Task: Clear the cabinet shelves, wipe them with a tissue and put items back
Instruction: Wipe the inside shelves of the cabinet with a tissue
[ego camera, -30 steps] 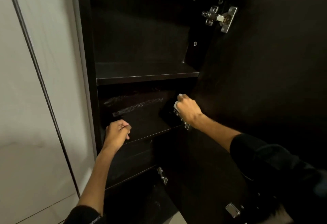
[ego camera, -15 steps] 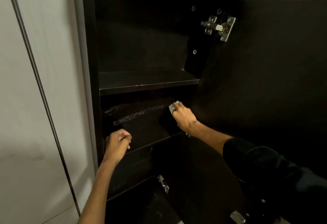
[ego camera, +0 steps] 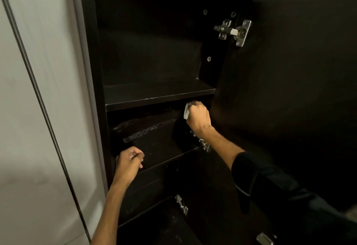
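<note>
A tall dark cabinet stands open in front of me. My right hand (ego camera: 197,118) grips a crumpled white tissue (ego camera: 186,111) inside the middle compartment, high up near the right side wall, just under the upper shelf (ego camera: 154,97). My left hand (ego camera: 129,162) is curled into a loose fist and rests at the front left edge of the middle shelf (ego camera: 166,154), holding nothing that I can see. Both visible shelves are bare. The middle shelf's back panel shows pale dusty streaks.
The cabinet door (ego camera: 289,90) hangs open on the right, with a metal hinge (ego camera: 233,32) at the top and more hinges lower down. A pale wall with a dark vertical strip (ego camera: 38,97) runs on the left. A lower compartment (ego camera: 154,225) is dim.
My right hand with the tissue has moved up and slightly left inside the middle compartment, away from the hinge. The left hand has stayed at the shelf edge. The view tilted upward.
</note>
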